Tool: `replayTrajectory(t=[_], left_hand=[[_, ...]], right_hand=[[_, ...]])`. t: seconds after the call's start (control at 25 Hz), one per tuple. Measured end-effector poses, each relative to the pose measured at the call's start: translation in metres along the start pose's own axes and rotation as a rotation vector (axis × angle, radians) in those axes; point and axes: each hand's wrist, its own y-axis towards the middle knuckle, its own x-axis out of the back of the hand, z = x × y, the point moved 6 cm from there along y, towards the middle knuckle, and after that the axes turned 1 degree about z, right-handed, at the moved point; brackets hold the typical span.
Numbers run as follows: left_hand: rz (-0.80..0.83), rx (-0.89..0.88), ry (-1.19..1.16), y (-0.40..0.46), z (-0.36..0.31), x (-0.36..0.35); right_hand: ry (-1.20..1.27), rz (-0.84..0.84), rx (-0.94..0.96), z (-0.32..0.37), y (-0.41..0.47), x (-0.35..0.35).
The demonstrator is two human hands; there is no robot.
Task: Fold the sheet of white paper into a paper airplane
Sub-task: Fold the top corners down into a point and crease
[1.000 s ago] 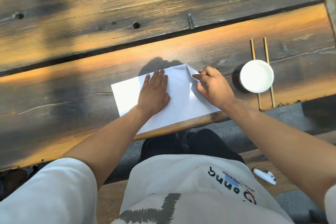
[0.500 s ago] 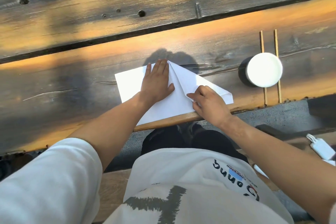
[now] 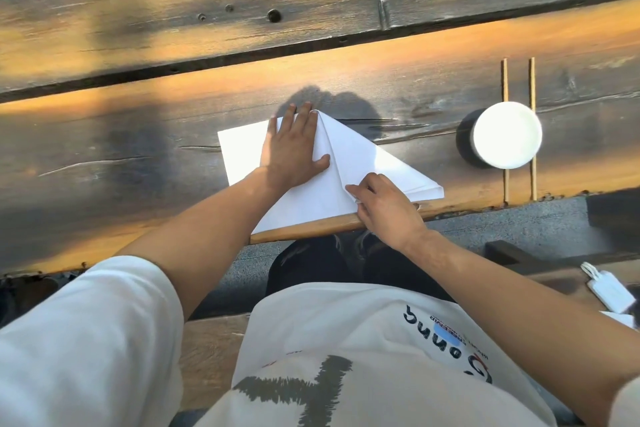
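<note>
The white paper (image 3: 242, 152) lies on the dark wooden table (image 3: 104, 156) near its front edge. Its right part is folded over into a slanting flap (image 3: 360, 156) that runs from a point at the far side down to the near right. My left hand (image 3: 292, 146) lies flat on the sheet, fingers together and pointing away, holding it down just left of the fold. My right hand (image 3: 384, 208) is at the near end of the flap, and its fingertips pinch the paper's edge there.
A black cup with a white lid (image 3: 502, 139) stands to the right on a pair of chopsticks (image 3: 505, 87). The table's front edge (image 3: 311, 229) runs just under the paper. A white tag-like object (image 3: 609, 291) lies on the bench at lower right.
My right hand has carried the paper's corner from the far side toward me, which folded a large flap over. My left hand has stayed flat on the sheet.
</note>
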Motion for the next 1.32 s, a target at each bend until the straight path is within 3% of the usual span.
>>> replayTrajectory(t=[0.28, 0.8, 1.32], left_hand=[[-0.011, -0.026, 0.078, 0.004, 0.002, 0.002], [-0.071, -0.086, 0.163, 0.014, -0.002, 0.02], [-0.17, -0.051, 0.096, 0.027, -0.003, 0.021]], right_hand=[[0.012, 0.071, -0.013, 0.002, 0.0, -0.014], [0.057, 0.058, 0.041, -0.002, 0.005, -0.026], [0.04, 0.045, 0.086, -0.004, 0.004, -0.026]])
